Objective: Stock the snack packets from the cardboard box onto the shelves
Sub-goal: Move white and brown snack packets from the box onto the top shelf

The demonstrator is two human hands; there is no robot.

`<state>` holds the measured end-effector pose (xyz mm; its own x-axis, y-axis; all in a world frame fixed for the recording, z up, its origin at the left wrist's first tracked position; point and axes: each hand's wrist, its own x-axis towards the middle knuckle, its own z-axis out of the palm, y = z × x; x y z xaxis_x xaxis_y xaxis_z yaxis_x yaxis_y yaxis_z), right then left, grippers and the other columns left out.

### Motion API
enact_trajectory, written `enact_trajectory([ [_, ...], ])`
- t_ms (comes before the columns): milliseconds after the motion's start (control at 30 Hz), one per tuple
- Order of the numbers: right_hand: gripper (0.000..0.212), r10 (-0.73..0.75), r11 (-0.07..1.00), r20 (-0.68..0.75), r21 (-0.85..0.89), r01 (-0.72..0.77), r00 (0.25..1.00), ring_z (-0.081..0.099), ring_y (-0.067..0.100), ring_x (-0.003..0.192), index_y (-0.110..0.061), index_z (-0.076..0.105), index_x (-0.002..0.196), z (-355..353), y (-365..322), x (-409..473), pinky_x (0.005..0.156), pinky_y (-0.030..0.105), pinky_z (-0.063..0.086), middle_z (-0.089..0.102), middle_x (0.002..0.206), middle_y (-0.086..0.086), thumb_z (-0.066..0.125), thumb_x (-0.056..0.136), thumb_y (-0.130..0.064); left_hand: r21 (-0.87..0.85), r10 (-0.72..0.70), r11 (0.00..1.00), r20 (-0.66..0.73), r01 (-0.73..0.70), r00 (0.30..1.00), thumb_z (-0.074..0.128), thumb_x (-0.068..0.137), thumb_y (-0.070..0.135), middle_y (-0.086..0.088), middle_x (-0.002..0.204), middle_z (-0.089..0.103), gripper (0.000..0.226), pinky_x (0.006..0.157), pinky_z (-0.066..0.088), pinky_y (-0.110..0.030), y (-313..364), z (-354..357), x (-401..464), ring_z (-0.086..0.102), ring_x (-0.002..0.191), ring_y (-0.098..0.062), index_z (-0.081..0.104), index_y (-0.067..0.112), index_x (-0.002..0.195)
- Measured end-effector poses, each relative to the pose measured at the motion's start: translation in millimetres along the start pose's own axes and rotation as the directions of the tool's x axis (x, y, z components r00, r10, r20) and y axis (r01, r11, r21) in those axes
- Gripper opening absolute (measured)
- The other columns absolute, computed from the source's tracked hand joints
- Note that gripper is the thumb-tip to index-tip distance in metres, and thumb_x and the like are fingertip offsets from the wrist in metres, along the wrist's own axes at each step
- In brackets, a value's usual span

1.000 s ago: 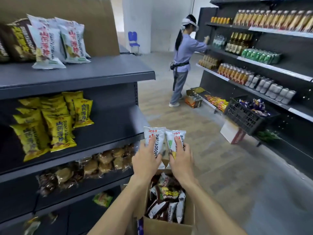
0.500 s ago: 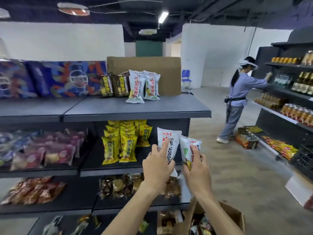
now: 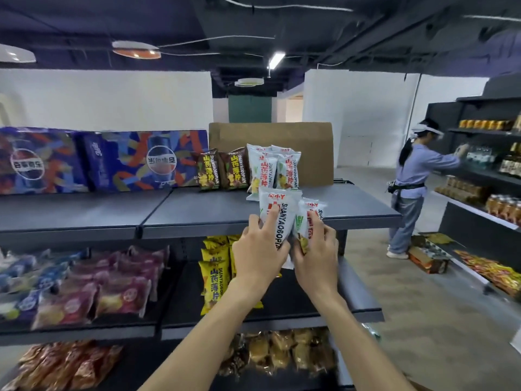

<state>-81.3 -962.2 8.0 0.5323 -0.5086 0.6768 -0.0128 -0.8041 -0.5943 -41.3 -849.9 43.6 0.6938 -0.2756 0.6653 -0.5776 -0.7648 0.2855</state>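
Broadly, I'm facing the dark shelf unit, its top shelf (image 3: 197, 215) taking up most of my view, with a cardboard sheet (image 3: 296, 145) and blue soft-drink cartons (image 3: 112, 162) standing along its back. A second person (image 3: 411, 190) works the far shelves, well apart and out of my way. On the top shelf stand white packets (image 3: 270, 167) just beside brown packets (image 3: 222, 170); yellow packets (image 3: 214, 277) fill the shelf below. I can't see the cardboard box at all. My left hand (image 3: 259, 255) is curled round the larger white snack packet (image 3: 277, 213), and my right hand (image 3: 315, 258) pinches a smaller white packet (image 3: 307, 218), the two hands side by side and nearly touching, just in front of the shelf edge. I judge these bags light, puffy, slick and crushable, so I'd grip low by the sealed edge, gently. The standing white row looks easy to topple.
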Motion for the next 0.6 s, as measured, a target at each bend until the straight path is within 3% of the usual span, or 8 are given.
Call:
enact_trajectory([
  [200, 0.063, -0.010, 0.999, -0.035, 0.052, 0.012, 0.999, 0.043, 0.028, 0.117, -0.033, 0.028, 0.144, 27, -13, 40, 0.092, 0.051, 0.048, 0.044, 0.130, 0.012, 0.062, 0.092, -0.023, 0.033, -0.003, 0.999, -0.060, 0.005, 0.998, 0.058, 0.085, 0.048, -0.001, 0.107, 0.048, 0.066, 0.059, 0.051, -0.034, -30, 2, 42, 0.061, 0.084, -0.023, 0.026, 0.037, 0.142],
  [300, 0.054, -0.029, 0.998, -0.055, 0.061, 0.032, 0.998, 0.041, 0.027, 0.119, -0.033, 0.029, 0.145, 35, -14, 65, 0.093, 0.052, 0.047, 0.042, 0.133, 0.011, 0.054, 0.097, -0.033, 0.049, -0.004, 0.999, -0.084, 0.009, 0.996, 0.057, 0.086, 0.049, 0.000, 0.107, 0.048, 0.065, 0.058, 0.051, -0.033, -38, 7, 68, 0.060, 0.083, -0.021, 0.026, 0.037, 0.143],
  [433, 0.049, -0.068, 0.995, -0.048, 0.073, 0.071, 0.997, 0.039, 0.024, 0.119, -0.037, 0.027, 0.145, 47, -11, 89, 0.091, 0.048, 0.048, 0.037, 0.137, 0.006, 0.046, 0.100, -0.045, 0.062, -0.002, 0.998, -0.063, 0.006, 0.998, 0.056, 0.087, 0.049, -0.001, 0.111, 0.047, 0.067, 0.062, 0.050, -0.034, -37, 19, 96, 0.061, 0.087, -0.022, 0.024, 0.037, 0.144],
  [600, 0.053, -0.090, 0.995, -0.031, 0.042, 0.091, 0.995, 0.042, 0.025, 0.117, -0.034, 0.027, 0.145, 56, 0, 123, 0.089, 0.043, 0.049, 0.038, 0.137, 0.006, 0.050, 0.098, -0.040, 0.071, -0.022, 0.997, -0.053, 0.025, 0.998, 0.055, 0.088, 0.050, -0.002, 0.117, 0.047, 0.067, 0.068, 0.052, -0.036, -30, 35, 123, 0.062, 0.093, -0.023, 0.023, 0.036, 0.145],
])
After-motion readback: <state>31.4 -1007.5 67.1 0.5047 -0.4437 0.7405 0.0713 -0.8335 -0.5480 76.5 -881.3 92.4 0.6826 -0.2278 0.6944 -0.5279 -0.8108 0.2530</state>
